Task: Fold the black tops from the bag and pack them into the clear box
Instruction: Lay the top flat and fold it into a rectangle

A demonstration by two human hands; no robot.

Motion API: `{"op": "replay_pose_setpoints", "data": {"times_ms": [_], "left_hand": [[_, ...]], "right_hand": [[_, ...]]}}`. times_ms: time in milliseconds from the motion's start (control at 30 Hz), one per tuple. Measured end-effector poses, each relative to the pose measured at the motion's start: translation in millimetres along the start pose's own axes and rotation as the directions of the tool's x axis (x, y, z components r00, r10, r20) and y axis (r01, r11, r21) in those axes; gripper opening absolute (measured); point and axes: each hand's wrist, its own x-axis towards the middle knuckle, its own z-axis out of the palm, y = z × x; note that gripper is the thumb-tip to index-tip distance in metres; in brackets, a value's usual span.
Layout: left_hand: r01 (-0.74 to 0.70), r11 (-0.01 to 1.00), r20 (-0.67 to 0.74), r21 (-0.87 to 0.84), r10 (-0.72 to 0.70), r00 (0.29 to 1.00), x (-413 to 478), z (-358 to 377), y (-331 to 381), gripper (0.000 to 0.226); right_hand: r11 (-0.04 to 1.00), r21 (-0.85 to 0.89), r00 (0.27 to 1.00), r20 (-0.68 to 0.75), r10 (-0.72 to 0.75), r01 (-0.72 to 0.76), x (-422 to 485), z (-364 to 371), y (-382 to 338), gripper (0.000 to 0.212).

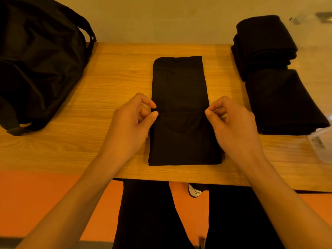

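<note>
Nearest in, under the bench (116, 72) edge: person's black trousers (143, 212) and a white shoe toe (195, 192) on an orange floor.

Up on the bench, both hands are at work. Left hand (129, 123) has fingers curled, thumb and forefinger closed on the left edge of the black top (179, 87). Right hand (231, 126) mirrors it, pinching the right edge. So both are clamped on the same garment, approx. at its mid line, one per side.

The top lies flat in the centre of the bench as a long narrow strip. Its near part is doubled over, w/ a neckline curve showing on that flap.

Handling call: light, soft, limp jersey, no stiffness at all. It'll sag and slide off itself if lifted by one point. Best hold is prob. exactly this, both side edges at the fold line, all layers pinched together. Carry the flap over low, then smooth it down. Nothing fragile here, but loose layers could skew.

Further out, right side: two folded black tops (280, 101), one pile beyond the other. A clear box (321, 148) corner w/ a label just peeks in at the frame edge, and I can't tell if the piles sit inside it.

Far left: black bag (39, 60), slumped, strap hanging.
</note>
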Motion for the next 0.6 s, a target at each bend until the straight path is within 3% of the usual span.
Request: {"op": "replay_pose_setpoints", "data": {"times_ms": [133,600], "left_hand": [[-0.048,0.999,-0.042,-0.026,0.047,0.998,-2.9,2.8,-1.4,0.011],[-0.079,0.990,-0.181,0.120,0.100,0.978,-5.0,10.4,1.2,0.003]], "right_hand": [[1.000,0.002,1.000,-0.020,-0.010,0.010,-0.8,0.1,-1.8,0.001],[1.000,-0.001,0.996,-0.087,0.006,-0.006,-2.9,3.4,-2.5,0.005]]}}
